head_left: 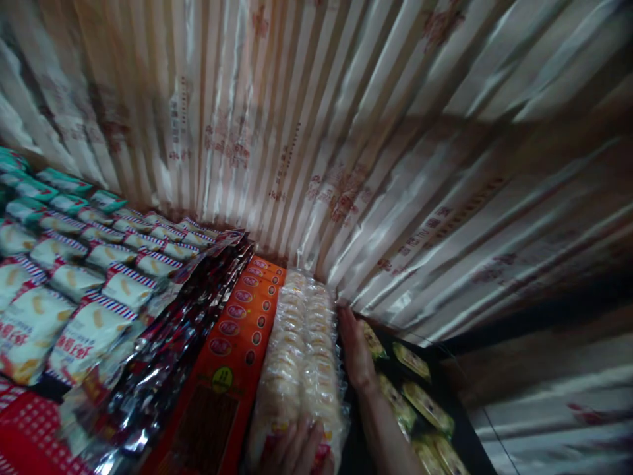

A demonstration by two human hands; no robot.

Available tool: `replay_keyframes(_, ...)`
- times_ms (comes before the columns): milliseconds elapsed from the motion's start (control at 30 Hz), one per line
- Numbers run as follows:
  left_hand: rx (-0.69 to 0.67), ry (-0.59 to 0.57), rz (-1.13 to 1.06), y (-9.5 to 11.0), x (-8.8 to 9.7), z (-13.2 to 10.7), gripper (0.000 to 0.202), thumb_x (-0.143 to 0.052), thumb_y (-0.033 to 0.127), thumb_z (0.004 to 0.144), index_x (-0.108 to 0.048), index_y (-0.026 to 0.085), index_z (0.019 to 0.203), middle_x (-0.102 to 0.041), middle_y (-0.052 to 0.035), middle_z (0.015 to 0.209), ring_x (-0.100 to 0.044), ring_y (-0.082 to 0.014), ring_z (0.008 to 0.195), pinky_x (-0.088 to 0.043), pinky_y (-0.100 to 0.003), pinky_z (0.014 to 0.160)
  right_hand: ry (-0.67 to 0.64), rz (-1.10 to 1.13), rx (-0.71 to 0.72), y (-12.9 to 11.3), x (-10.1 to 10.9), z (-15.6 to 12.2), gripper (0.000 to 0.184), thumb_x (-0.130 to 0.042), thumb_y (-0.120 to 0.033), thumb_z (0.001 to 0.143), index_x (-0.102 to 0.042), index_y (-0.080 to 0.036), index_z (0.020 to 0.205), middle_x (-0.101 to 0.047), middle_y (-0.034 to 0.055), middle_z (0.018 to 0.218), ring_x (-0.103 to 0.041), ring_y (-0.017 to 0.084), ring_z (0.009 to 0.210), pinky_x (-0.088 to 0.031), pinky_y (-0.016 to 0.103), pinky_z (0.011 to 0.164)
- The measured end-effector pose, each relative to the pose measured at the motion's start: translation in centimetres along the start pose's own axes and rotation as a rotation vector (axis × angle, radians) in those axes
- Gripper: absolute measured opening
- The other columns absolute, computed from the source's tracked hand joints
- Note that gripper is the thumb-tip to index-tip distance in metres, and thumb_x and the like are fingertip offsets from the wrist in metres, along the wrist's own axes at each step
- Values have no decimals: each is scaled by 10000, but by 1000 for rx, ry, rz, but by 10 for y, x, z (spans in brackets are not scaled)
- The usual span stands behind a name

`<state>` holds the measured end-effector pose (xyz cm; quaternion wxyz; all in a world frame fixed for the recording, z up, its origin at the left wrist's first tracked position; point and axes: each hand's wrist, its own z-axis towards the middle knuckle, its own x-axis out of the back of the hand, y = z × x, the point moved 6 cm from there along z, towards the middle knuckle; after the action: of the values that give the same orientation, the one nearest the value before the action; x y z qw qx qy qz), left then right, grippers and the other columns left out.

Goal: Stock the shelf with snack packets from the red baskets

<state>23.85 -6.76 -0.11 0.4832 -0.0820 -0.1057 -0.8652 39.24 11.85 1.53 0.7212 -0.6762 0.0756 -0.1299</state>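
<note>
Two rows of pale, round crackers sit in a clear plastic pack point(302, 343) on the dark shelf. My left hand point(295, 450) lies over the pack's near end, fingers stretched forward; part of it is cut off by the bottom edge. Along the pack's right side, my right hand point(357, 349) is held out straight and on edge, its fingertips near the far end. Whether it touches the wrapper I cannot tell. Against the pack's left side lies a long orange-red packet point(247, 316) with oval logos. The picture is dim and blurred.
Left of the orange packet are dark red shiny packets point(198, 310), then rows of white snack bags point(74, 280) and green bags point(34, 190). Small yellow-green packs point(428, 406) lie to the right. A red basket point(34, 429) is at lower left. Printed, pleated wrapping point(277, 132) rises behind.
</note>
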Motion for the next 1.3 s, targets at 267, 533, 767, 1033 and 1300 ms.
replay_keyframes(267, -63, -265, -84, -8, 17, 12, 264, -586, 278, 814, -593, 243, 1075, -620, -23, 1193, -544, -181, 1143, -294, -342, 1087, 15, 94, -125, -10, 17, -98, 625, -305, -620, 855, -360, -264, 1366, -328, 49, 1458, -281, 207, 1345, -124, 469, 1132)
replay_keyframes(533, -82, -493, -156, -8, 23, 7, 463, -517, 292, 851, -438, 199, 1298, -383, -92, 1424, -358, -244, 1299, -283, -367, 1077, 151, -15, -84, 22, 36, -172, 661, -364, -579, 854, -267, -230, 1407, -236, 25, 1497, -205, 231, 1370, -136, 453, 1135)
replay_keyframes(767, -112, -587, -127, -5, 26, 9, 432, -471, 323, 883, -447, 194, 1295, -351, -72, 1446, -285, -236, 1337, -185, -375, 1112, 182, -89, -205, 24, 24, -191, 721, -405, -604, 823, -276, -205, 1409, -240, 20, 1494, -194, 220, 1374, -130, 411, 1139)
replay_keyframes(1033, -22, -564, -141, -8, 35, 17, 442, -456, 310, 864, -471, 173, 1284, -425, -65, 1401, -258, -235, 1347, -138, -405, 1116, 156, -172, -208, 11, 5, -182, 898, -405, -709, 744, -208, -170, 1435, -193, 47, 1504, -187, 218, 1375, -140, 354, 1130)
replay_keyframes(1300, 258, -559, -56, -31, 52, 16, 456, -449, 202, 828, -479, 156, 1281, -408, -148, 1390, -233, -316, 1348, -289, -483, 1041, 174, -256, -176, 12, 2, -185, 895, -414, -676, 759, -151, -170, 1450, -198, 63, 1499, -204, 213, 1370, -164, 343, 1121)
